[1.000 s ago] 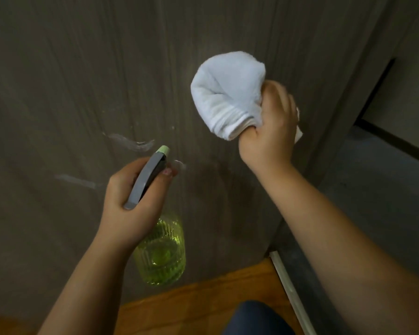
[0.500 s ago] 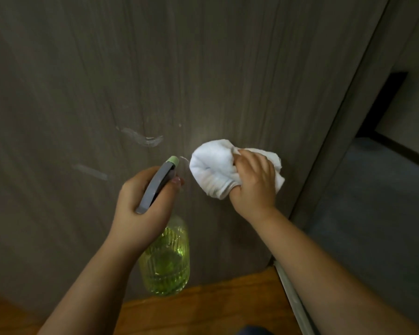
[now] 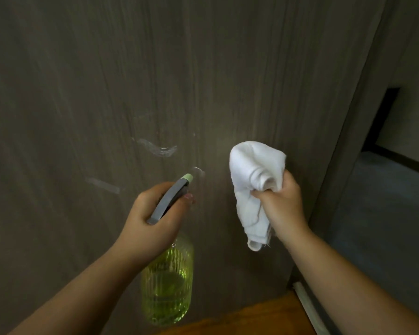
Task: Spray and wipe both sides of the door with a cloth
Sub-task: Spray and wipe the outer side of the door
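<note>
A grey-brown wood-grain door (image 3: 131, 68) fills most of the view. White smears (image 3: 159, 148) mark it left of centre. My left hand (image 3: 153, 221) grips a spray bottle (image 3: 167, 281) of yellow-green liquid by its grey head, nozzle pointed at the door. My right hand (image 3: 279, 204) holds a bunched white cloth (image 3: 254, 180) in front of the door near its right edge; part of the cloth hangs below my fist. Whether the cloth touches the door I cannot tell.
The door's right edge (image 3: 344, 165) runs down to a pale threshold strip (image 3: 307, 308). Beyond it lies a dark grey floor (image 3: 382, 226) and a light wall with a black skirting. Orange wooden floor (image 3: 247, 320) shows at the bottom.
My right hand swept the cloth down from high on the door, then turned so the cloth now bunches up above my fist. The left hand with the bottle has hardly moved.
</note>
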